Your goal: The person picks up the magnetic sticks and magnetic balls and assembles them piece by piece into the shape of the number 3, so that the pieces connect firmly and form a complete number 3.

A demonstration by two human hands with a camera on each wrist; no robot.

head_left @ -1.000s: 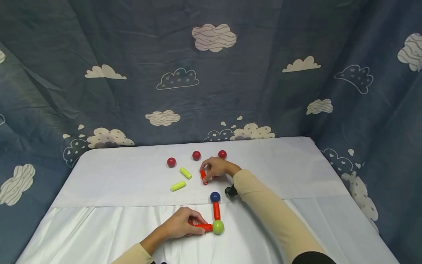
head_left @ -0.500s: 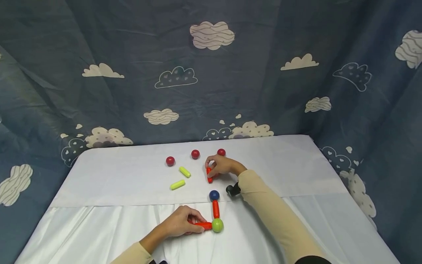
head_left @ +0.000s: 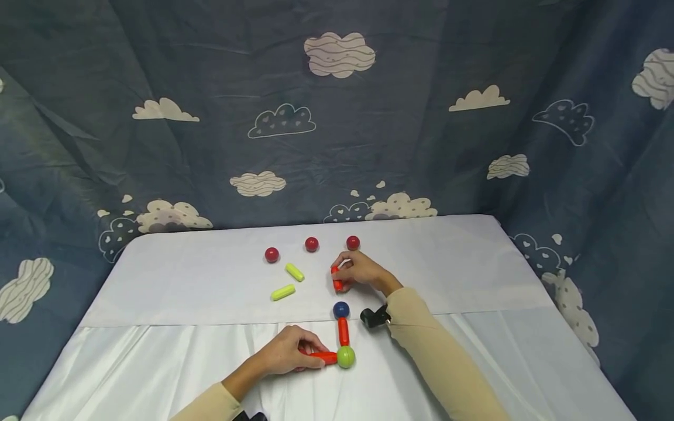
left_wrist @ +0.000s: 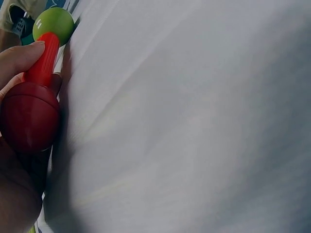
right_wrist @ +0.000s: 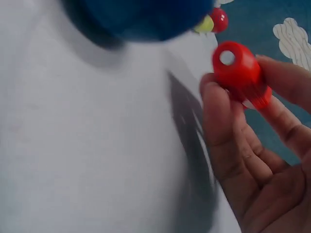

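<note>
Fingers (right_wrist: 218, 116) of the right hand (head_left: 363, 270) pinch a red rod (right_wrist: 238, 70) between the blue ball (head_left: 341, 309) and the counter's far edge (head_left: 432, 224), probably light, stiff and slick, best held mid-length, while the left hand (head_left: 288, 352) grips another rod (left_wrist: 44, 60) touching the green ball (head_left: 346, 357).

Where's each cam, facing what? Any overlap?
Head: worn there, facing forward and down at table; left hand, right hand, sleeves show.
Left wrist: worn there, facing red rod, green ball, dark red ball; thumb, other sleeve show.
Right wrist: worn there, facing second red rod, blue ball; palm, fingers show.
Head and left wrist share green ball.
</note>
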